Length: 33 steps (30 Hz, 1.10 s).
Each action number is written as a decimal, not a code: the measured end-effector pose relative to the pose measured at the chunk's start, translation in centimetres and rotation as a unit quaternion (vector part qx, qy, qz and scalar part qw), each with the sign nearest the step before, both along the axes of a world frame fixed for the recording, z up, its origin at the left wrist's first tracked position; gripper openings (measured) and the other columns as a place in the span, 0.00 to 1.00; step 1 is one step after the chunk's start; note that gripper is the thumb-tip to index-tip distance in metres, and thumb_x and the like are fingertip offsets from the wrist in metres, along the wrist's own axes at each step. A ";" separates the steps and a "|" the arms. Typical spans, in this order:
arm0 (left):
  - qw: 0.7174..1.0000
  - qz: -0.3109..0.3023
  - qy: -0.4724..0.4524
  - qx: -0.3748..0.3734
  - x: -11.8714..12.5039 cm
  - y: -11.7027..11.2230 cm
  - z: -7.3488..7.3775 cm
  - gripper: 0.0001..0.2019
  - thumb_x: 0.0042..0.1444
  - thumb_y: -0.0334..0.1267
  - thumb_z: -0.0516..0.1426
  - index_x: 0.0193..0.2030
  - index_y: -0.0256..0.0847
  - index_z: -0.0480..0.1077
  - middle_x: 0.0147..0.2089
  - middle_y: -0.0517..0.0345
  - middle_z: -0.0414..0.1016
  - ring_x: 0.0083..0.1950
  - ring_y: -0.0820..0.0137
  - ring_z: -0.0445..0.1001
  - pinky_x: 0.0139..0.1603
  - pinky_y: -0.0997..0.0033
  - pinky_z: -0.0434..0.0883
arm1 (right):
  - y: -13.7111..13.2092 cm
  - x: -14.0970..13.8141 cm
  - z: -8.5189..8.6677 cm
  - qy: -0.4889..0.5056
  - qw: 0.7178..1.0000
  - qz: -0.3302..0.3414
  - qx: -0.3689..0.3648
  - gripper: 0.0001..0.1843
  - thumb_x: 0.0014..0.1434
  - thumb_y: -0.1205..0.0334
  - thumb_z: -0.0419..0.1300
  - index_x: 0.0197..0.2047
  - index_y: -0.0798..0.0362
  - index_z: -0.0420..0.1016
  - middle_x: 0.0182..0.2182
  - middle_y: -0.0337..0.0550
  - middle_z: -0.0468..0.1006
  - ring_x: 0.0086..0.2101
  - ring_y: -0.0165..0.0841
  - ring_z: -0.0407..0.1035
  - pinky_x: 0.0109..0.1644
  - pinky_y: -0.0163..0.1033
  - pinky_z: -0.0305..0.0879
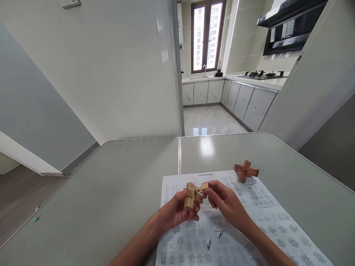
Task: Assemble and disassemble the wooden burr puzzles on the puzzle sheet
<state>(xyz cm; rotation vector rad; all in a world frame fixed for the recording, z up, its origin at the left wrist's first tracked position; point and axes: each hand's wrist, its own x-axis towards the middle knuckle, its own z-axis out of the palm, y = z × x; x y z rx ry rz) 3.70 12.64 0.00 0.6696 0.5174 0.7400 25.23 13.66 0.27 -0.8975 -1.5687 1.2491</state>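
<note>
A light wooden burr puzzle [190, 195] of interlocking notched bars is held above a printed sheet. My left hand [177, 211] grips its body from the left, thumb on the near side and fingers curled beneath. On the right side one wooden bar [204, 187] sticks out of the puzzle, and my right hand [223, 199] pinches its end between thumb and fingers. Whether that bar is fully free of the rest I cannot tell. Under both hands lies the white instruction sheet [199, 236], covered with small puzzle diagrams and a few dark pen marks.
A second, reddish-brown wooden puzzle [245, 171] rests on the sheet's far right corner. Everything stands on a grey-green table [124, 184] with a seam running away from me. Beyond its far edge a doorway leads to a kitchen with cabinets [210, 91] and a gas stove [263, 74].
</note>
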 end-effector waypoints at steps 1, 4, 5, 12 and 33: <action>1.000 0.002 0.002 -0.001 0.0 0.0 0.1 0.24 0.63 0.57 0.60 0.52 0.36 0.75 0.37 0.53 0.73 0.34 0.71 0.70 0.42 0.67 0.72 | -0.1 0.0 -0.1 -0.010 1.000 -0.016 0.015 0.17 0.71 0.45 0.55 0.44 0.50 0.73 0.31 0.40 0.77 0.24 0.30 0.65 0.30 0.37 0.67; 1.000 0.007 0.012 -0.004 0.1 0.0 0.1 0.24 0.62 0.57 0.60 0.52 0.36 0.76 0.38 0.53 0.73 0.35 0.72 0.70 0.42 0.67 0.73 | -0.3 -0.2 -0.2 -0.043 0.994 -0.070 0.065 0.15 0.71 0.47 0.56 0.41 0.50 0.72 0.30 0.41 0.78 0.26 0.32 0.70 0.33 0.38 0.71; 1.000 0.008 0.016 -0.005 0.0 0.0 0.1 0.25 0.62 0.57 0.60 0.52 0.35 0.76 0.38 0.53 0.72 0.35 0.71 0.70 0.42 0.67 0.73 | -0.4 -0.2 -0.2 -0.054 0.991 -0.088 0.084 0.15 0.71 0.47 0.57 0.41 0.49 0.73 0.30 0.41 0.79 0.27 0.33 0.72 0.34 0.39 0.72; 1.000 0.002 0.021 0.002 0.1 0.1 -0.3 0.24 0.64 0.56 0.59 0.52 0.34 0.75 0.41 0.50 0.72 0.38 0.69 0.71 0.43 0.65 0.74 | -0.8 -0.5 -0.2 -0.116 0.966 -0.144 0.181 0.11 0.70 0.50 0.58 0.41 0.47 0.74 0.28 0.39 0.80 0.26 0.35 0.74 0.32 0.39 0.74; 0.997 -0.019 0.044 0.055 0.6 -0.3 0.1 0.27 0.60 0.56 0.63 0.50 0.30 0.77 0.41 0.45 0.74 0.39 0.66 0.72 0.45 0.61 0.73 | -0.8 -0.5 -0.9 -0.163 0.924 -0.161 0.307 0.07 0.71 0.57 0.57 0.42 0.48 0.74 0.26 0.39 0.80 0.25 0.34 0.75 0.29 0.38 0.70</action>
